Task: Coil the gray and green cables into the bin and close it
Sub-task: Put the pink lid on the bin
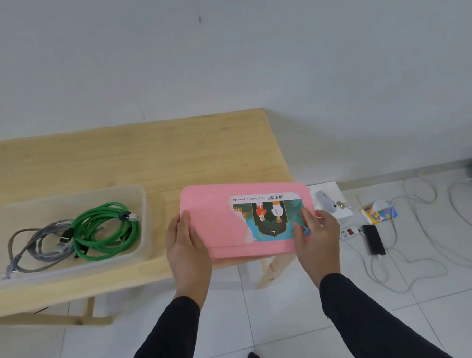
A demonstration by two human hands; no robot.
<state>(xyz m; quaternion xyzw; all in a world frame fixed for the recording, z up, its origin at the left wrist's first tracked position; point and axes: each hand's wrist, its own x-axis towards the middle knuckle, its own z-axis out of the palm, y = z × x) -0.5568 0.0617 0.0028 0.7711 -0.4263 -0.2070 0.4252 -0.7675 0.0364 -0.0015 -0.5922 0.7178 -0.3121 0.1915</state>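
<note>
A: Head view, looking down past two black sleeves. Left hand (187, 246) clamped on the left short edge of the pink lid (228, 224), thumb on top, fingers underneath out of sight. Right hand (317, 235) closed the same way on the lid's near right corner, thumb pressed onto the picture label (271, 219).

B: Lid lying flat or lifted?

A: Held near level, hanging over the right front corner of the wooden surface (126, 159). Hard to say whether touching the wood or just clear of it. Label upside down from here, partly torn off at its left.

B: And the cables?

A: Both inside the clear bin (144, 207), standing open at the left front of the surface, well apart from the lid. Gray cable (35, 246) loosely looped in the bin's left half, one plug end near the front left corner. Green cable (105, 232) coiled in the right half, its clear plug up near the far right wall. Coils touching and overlapping in the middle of the bin.

B: Anything off the surface?

A: On the tiled floor to the right: a white box (342, 216), a colourful tissue pack (380, 214), a white power strip (349, 232) with a red switch, a black phone (373, 239) just beside it, and thin white cords (430, 245) trailing across the tiles. Something dark and blurred at the far right edge, not identifiable.
</note>
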